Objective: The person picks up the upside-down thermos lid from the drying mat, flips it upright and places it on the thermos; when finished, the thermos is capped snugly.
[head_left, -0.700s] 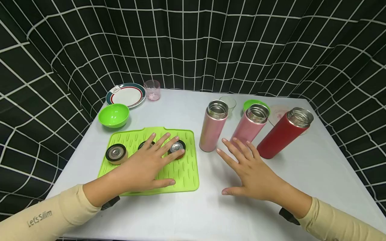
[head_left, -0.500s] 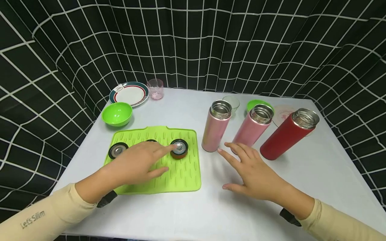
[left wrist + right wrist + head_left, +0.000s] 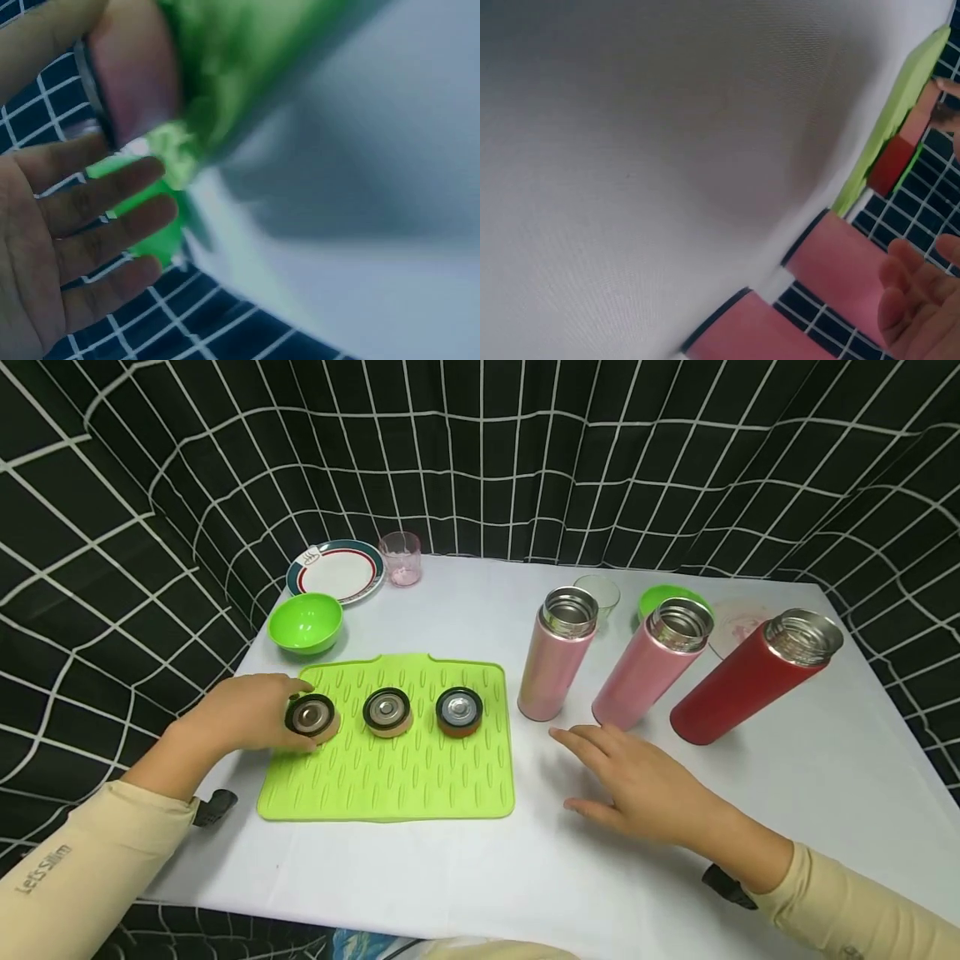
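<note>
Three lids on green mat (image 3: 390, 760), nine-o'clock lid (image 3: 311, 717) gripped by curled left hand (image 3: 243, 714). Right hand (image 3: 637, 781) relaxed, fingers straight, flat on white desk (image 3: 480, 877), near pink flask (image 3: 557, 653) at twelve o'clock. Black grid curtain (image 3: 480, 452) all round.

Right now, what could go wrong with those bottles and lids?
The right hand hovers close to three open bottles; a bump could topple the nearest pink bottle into the others. The left hand grips the leftmost lid at the green mat edge; a careless pull might drag the mat and shift the other lids.
</note>
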Available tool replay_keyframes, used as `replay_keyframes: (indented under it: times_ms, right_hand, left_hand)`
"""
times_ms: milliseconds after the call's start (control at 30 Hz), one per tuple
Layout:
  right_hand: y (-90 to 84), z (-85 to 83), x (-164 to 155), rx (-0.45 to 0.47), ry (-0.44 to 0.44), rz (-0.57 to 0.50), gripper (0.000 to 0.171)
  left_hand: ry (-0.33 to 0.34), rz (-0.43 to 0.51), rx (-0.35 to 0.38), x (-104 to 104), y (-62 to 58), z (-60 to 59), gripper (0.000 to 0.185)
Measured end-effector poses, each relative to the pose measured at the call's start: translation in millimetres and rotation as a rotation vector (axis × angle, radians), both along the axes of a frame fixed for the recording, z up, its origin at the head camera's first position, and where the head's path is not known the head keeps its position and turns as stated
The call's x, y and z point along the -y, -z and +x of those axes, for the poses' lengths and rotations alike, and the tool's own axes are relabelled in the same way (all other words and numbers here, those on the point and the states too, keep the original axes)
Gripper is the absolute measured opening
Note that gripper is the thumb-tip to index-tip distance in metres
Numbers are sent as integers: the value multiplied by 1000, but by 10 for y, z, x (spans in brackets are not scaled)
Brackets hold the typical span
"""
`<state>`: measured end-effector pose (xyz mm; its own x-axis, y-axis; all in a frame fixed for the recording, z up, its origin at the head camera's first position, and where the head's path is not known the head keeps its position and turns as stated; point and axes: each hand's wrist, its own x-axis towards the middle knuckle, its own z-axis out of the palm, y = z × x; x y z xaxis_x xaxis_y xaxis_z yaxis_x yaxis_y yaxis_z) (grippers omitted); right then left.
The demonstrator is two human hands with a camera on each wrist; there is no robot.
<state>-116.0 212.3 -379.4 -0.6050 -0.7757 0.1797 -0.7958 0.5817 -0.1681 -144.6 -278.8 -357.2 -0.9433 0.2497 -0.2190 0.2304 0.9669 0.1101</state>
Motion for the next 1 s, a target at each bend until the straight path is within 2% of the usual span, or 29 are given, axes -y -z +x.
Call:
replay_keyframes:
  times_ms: [133, 300, 433, 533, 667, 800, 933, 1000]
  right_hand:
    - [-11, -25, -16, -11, 5, 5, 80]
    - [7, -38, -23, -5, 14, -16, 85]
    - [25, -41, -15, 25, 19, -50, 86]
    - [31, -24, 15, 94, 29, -83, 82]
    - [9, 29, 122, 286, 72, -139, 78]
    - [-69, 88, 324, 620, 158, -287, 68]
    - [-192, 112, 525, 966, 232, -459, 55]
    - [-230, 112, 579, 1071, 236, -498, 49]
  left_hand:
    - [-4, 58, 47, 47, 27, -65, 58]
    - [0, 58, 50, 21, 7, -97, 50]
    - [10, 54, 38, -1, -22, -61, 45]
    - [26, 55, -1, -67, -95, 8, 44]
    - [98, 78, -99, -354, -263, 120, 51]
    - [255, 149, -173, -824, -407, 207, 60]
    - [430, 201, -172, -1320, -498, 239, 65]
    - [509, 212, -164, -1542, -515, 237, 61]
